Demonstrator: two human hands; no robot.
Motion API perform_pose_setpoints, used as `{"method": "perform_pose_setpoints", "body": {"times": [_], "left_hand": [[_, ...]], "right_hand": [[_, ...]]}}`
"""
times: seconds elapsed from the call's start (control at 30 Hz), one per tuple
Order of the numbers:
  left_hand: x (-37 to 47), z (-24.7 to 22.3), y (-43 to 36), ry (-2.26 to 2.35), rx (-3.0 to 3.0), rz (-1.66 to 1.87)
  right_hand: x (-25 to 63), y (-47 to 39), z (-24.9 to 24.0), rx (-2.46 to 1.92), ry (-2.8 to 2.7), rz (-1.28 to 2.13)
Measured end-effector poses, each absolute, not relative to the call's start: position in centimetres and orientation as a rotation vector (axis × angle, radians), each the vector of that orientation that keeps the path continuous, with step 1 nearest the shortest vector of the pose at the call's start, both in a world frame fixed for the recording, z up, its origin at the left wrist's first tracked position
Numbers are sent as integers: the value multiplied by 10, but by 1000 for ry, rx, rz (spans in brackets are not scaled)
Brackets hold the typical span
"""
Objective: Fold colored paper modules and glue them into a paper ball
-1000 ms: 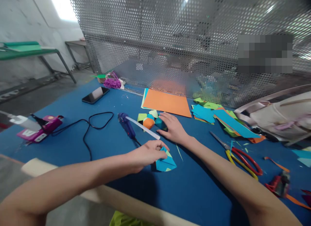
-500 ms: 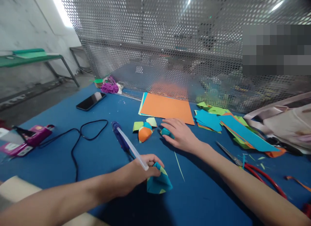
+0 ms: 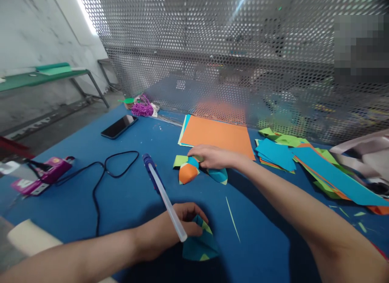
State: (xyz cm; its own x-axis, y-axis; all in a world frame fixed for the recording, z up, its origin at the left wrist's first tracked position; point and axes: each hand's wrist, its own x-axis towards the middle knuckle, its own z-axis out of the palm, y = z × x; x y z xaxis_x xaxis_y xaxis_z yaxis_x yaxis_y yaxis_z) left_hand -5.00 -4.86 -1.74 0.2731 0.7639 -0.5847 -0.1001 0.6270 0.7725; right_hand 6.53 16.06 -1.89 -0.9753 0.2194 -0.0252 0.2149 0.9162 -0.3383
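My left hand (image 3: pixel 185 222) pinches a folded blue paper piece (image 3: pixel 202 244) with light green patches, low over the table. My right hand (image 3: pixel 209 155) reaches across to a small group of folded paper pieces, its fingers closed around a pale green folded paper piece (image 3: pixel 199 158). Beside those fingers lie an orange folded piece (image 3: pixel 188 173) and a light green one (image 3: pixel 180 161). A blue folded piece (image 3: pixel 218 175) sits under the right wrist. From a blue glue gun (image 3: pixel 153 175), a long translucent glue stick (image 3: pixel 170 208) sticks out across my left hand.
Orange sheets (image 3: pixel 219 133) lie by the perforated metal screen (image 3: pixel 219 56). Cut paper pieces (image 3: pixel 276 153) and long strips (image 3: pixel 337 173) are at right. At left are a phone (image 3: pixel 119 127), a purple power strip (image 3: pixel 45 175), a black cord (image 3: pixel 94 194) and purple string (image 3: pixel 142 108).
My right hand has moved left, off the blue folded piece and onto the pale green one. My left hand still holds its blue piece. The view has shifted slightly.
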Motion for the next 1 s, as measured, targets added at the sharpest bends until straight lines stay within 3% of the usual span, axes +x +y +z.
{"method": "perform_pose_setpoints", "body": {"times": [0.67, 1.0], "left_hand": [[-53, -8, -50, 1196, 822, 588], [-53, -11, -49, 1185, 827, 592]], "right_hand": [[79, 145, -5, -429, -3091, 491], [67, 135, -17, -721, -2871, 235]]}}
